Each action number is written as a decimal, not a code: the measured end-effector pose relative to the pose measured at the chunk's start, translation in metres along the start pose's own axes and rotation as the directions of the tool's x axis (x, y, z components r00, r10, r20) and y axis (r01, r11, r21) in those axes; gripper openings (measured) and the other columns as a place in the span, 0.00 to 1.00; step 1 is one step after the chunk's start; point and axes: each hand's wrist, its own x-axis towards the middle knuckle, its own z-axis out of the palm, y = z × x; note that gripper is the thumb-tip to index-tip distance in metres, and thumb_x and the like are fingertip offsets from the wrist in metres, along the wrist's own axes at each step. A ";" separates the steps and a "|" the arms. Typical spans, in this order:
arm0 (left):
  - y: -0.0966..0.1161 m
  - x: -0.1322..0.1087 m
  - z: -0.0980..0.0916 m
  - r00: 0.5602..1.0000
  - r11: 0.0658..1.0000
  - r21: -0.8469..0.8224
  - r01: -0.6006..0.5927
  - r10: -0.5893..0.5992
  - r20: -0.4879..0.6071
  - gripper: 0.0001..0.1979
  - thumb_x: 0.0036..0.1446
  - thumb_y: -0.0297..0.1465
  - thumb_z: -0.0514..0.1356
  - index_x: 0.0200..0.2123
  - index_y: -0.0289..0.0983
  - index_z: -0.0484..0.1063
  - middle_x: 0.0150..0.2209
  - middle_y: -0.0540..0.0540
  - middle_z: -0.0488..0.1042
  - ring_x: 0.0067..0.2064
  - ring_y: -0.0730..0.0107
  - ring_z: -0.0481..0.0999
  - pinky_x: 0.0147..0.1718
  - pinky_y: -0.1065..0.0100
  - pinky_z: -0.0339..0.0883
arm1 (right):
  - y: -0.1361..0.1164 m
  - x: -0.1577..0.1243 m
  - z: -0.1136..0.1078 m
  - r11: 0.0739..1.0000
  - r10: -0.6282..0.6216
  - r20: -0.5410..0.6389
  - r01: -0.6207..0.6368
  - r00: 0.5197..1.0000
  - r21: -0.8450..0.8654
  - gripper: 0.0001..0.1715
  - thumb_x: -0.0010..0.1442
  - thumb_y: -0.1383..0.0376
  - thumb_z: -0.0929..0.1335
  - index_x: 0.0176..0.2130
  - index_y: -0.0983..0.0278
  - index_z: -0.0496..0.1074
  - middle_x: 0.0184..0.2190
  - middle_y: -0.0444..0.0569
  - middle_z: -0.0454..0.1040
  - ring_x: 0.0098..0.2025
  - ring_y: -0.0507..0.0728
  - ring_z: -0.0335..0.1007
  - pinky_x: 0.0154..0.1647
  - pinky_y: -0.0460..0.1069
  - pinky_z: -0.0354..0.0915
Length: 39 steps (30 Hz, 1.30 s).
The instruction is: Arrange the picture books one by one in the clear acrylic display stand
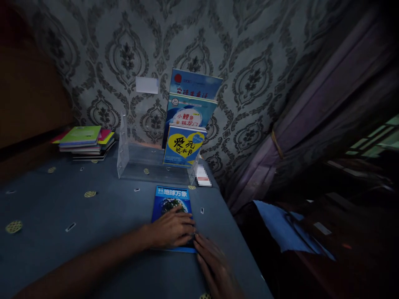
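Observation:
A blue book (pixel 174 192) with a globe on its cover lies flat on the table. Across the cover rests my left hand (pixel 174 227), its fingers stretched out to the right, hiding part of the globe. At the book's lower right edge is my right hand (pixel 215 263), fingers extended and lying beside the cover. Beyond the book stands a clear acrylic rack (pixel 146 162). Its right side holds a blue book with a yellow heart (pixel 184 145), a teal book (pixel 191 109) behind that, and another blue book (pixel 199 83) at the back.
A stack of books and booklets (pixel 84 141) sits at the back left of the grey-blue table (pixel 106 220). Beside the rack lies a white item (pixel 202 175), partly pixelated. Patterned wallpaper rises behind; a tied curtain (pixel 264 153) hangs right. Blue cloth (pixel 280 228) lies beyond the table's right edge.

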 end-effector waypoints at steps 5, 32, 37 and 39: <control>0.000 0.001 0.004 1.000 1.000 0.023 0.000 0.000 -0.010 0.13 0.67 0.32 0.55 0.51 0.38 0.73 0.55 0.42 0.76 0.63 0.59 0.68 0.67 0.50 0.49 | 0.000 0.001 -0.002 1.000 -0.013 -0.013 0.013 1.000 -0.011 0.25 0.66 0.69 0.64 0.61 0.60 0.69 0.56 0.54 0.75 0.57 0.61 0.74 0.55 0.57 0.73; 0.028 -0.016 -0.006 0.999 0.999 0.023 -0.042 0.043 -0.010 0.14 0.67 0.31 0.55 0.55 0.37 0.70 0.57 0.43 0.75 0.61 0.61 0.70 0.64 0.55 0.52 | -0.013 -0.005 -0.011 0.999 -0.031 -0.032 0.032 0.999 0.035 0.21 0.65 0.71 0.65 0.55 0.60 0.74 0.52 0.53 0.78 0.54 0.59 0.76 0.53 0.55 0.75; 0.032 -0.019 -0.004 1.000 0.999 0.032 -0.024 0.025 -0.013 0.15 0.69 0.32 0.54 0.56 0.36 0.69 0.57 0.43 0.75 0.62 0.60 0.69 0.64 0.55 0.52 | -0.010 -0.006 -0.007 0.999 -0.048 -0.060 0.050 0.997 0.018 0.22 0.64 0.72 0.65 0.55 0.61 0.74 0.50 0.53 0.79 0.53 0.60 0.77 0.51 0.54 0.77; 0.032 -0.019 -0.003 1.000 0.998 0.050 -0.022 0.023 -0.018 0.15 0.69 0.32 0.54 0.56 0.35 0.68 0.57 0.43 0.75 0.62 0.60 0.69 0.64 0.55 0.52 | -0.009 -0.006 -0.007 0.999 -0.044 -0.053 0.045 0.998 0.011 0.22 0.64 0.72 0.65 0.56 0.60 0.73 0.50 0.54 0.79 0.52 0.60 0.77 0.50 0.54 0.77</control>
